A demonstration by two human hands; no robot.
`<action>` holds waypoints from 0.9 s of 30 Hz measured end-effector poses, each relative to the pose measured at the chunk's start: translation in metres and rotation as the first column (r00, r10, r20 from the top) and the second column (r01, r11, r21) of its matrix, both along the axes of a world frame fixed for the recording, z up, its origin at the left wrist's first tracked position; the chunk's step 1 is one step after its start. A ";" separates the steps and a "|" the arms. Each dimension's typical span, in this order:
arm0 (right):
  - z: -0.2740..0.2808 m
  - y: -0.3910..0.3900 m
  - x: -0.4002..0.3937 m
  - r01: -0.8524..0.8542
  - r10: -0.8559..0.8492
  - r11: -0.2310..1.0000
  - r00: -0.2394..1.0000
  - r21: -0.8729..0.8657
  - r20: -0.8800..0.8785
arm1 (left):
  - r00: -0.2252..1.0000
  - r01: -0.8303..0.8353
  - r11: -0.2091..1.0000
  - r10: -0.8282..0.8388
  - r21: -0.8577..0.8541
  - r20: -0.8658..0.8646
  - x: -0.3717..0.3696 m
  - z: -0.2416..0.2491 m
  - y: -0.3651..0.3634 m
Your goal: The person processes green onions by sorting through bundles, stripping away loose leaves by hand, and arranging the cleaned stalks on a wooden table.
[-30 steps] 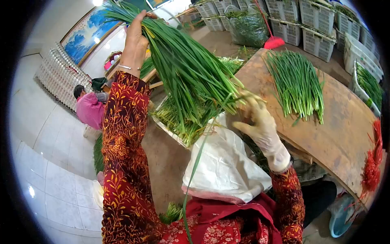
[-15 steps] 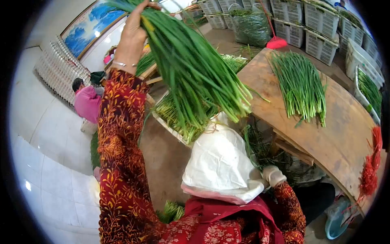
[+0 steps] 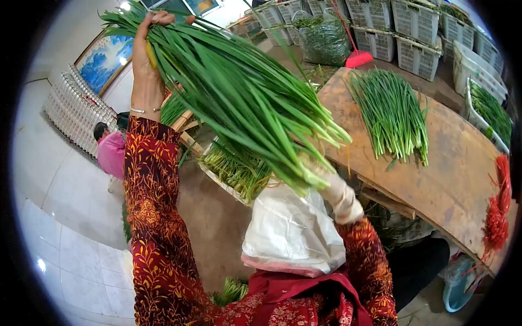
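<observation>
My left hand (image 3: 145, 60) is raised at the upper left, its fingers wrapped around the leafy end of a large bunch of garlic chives (image 3: 239, 98). The pale cut ends of the bunch fan out toward the lower right. Close beneath those ends is my right hand (image 3: 338, 195), in a light glove; its fingers are blurred and partly covered by the stalks. A white cloth (image 3: 291, 231) lies over my lap. On the wooden table (image 3: 457, 179) to the right rests another bunch of chives (image 3: 389, 117), spread flat.
Red ties (image 3: 496, 212) hang at the table's right edge. Behind the held bunch stands a crate of chives (image 3: 231, 174). Stacked white crates (image 3: 416, 54), a filled plastic bag (image 3: 324, 41) and a red dustpan (image 3: 359, 58) are at the back. A person in pink (image 3: 111, 152) sits at left.
My left hand has swung left with the chives, and the bunch now lies flatter across the view. My right hand has risen from beside the lap cloth to the cut ends.
</observation>
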State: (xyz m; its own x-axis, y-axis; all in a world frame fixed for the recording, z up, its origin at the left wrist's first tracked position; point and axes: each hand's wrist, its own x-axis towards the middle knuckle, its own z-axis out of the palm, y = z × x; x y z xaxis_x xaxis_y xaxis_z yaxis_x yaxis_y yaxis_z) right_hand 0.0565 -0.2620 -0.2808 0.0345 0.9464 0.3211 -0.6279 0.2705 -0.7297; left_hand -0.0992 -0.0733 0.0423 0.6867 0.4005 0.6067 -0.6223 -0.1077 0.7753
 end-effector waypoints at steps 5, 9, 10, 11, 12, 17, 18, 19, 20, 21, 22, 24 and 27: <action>-0.041 -0.045 -0.008 0.300 0.033 0.914 0.612 -0.271 0.790 | 0.985 0.154 0.988 -0.153 0.001 -0.080 0.007 -0.016 -0.008; -0.104 -0.081 0.018 0.588 0.206 0.649 0.474 -0.482 0.856 | 0.981 0.181 0.982 -0.184 -0.046 -0.055 0.010 -0.020 -0.026; -0.105 -0.083 0.034 0.550 0.012 0.684 0.649 -0.480 0.760 | 0.981 0.190 0.980 -0.192 -0.062 -0.035 0.005 -0.017 -0.020; -0.101 -0.083 0.045 0.513 -0.168 0.716 0.785 -0.474 0.596 | 0.980 0.190 0.979 -0.193 -0.075 -0.042 0.003 -0.018 -0.019; -0.084 -0.075 0.052 0.522 -0.288 0.749 0.811 -0.408 0.509 | 0.974 0.223 0.974 -0.224 -0.042 -0.037 0.003 -0.017 -0.019; 0.020 -0.020 0.042 0.426 -0.340 0.869 0.884 -0.251 0.321 | 0.973 0.232 0.973 -0.232 -0.001 0.001 -0.006 -0.005 -0.009; 0.011 -0.008 0.044 0.167 -0.112 0.953 0.969 -0.252 0.219 | 0.973 0.229 0.973 -0.229 0.005 0.003 -0.007 -0.002 -0.010; 0.010 -0.005 0.035 0.033 -0.016 0.973 0.997 -0.227 0.079 | 0.978 0.208 0.978 -0.208 -0.009 0.030 -0.009 0.000 -0.010; 0.002 -0.004 0.027 0.020 -0.004 0.980 0.997 -0.197 0.082 | 0.982 0.185 0.983 -0.183 -0.025 0.056 -0.013 0.002 -0.009; -0.003 -0.007 0.017 0.004 0.011 0.986 0.996 -0.167 0.086 | 0.983 0.175 0.984 -0.173 -0.022 0.056 -0.017 0.005 -0.008; -0.007 -0.020 0.014 0.143 -0.076 0.960 0.959 -0.239 0.272 | 0.978 0.206 0.978 -0.204 -0.034 0.053 -0.022 0.006 -0.005; -0.022 -0.049 0.010 0.292 -0.141 0.902 0.895 -0.317 0.424 | 0.939 0.343 0.930 -0.337 -0.132 0.062 -0.028 0.011 0.000; -0.109 -0.070 0.017 0.415 0.136 0.748 0.668 -0.518 0.731 | 0.969 0.246 0.969 -0.246 -0.040 0.000 -0.031 0.007 0.001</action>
State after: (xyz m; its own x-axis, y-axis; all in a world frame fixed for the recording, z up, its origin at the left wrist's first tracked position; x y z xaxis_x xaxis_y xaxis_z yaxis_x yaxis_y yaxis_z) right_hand 0.0733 -0.3320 -0.3895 0.2176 0.9211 -0.3228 0.1429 -0.3573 -0.9230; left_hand -0.1305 -0.0718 0.0489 0.7696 0.2425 0.5907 -0.6224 0.0784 0.7787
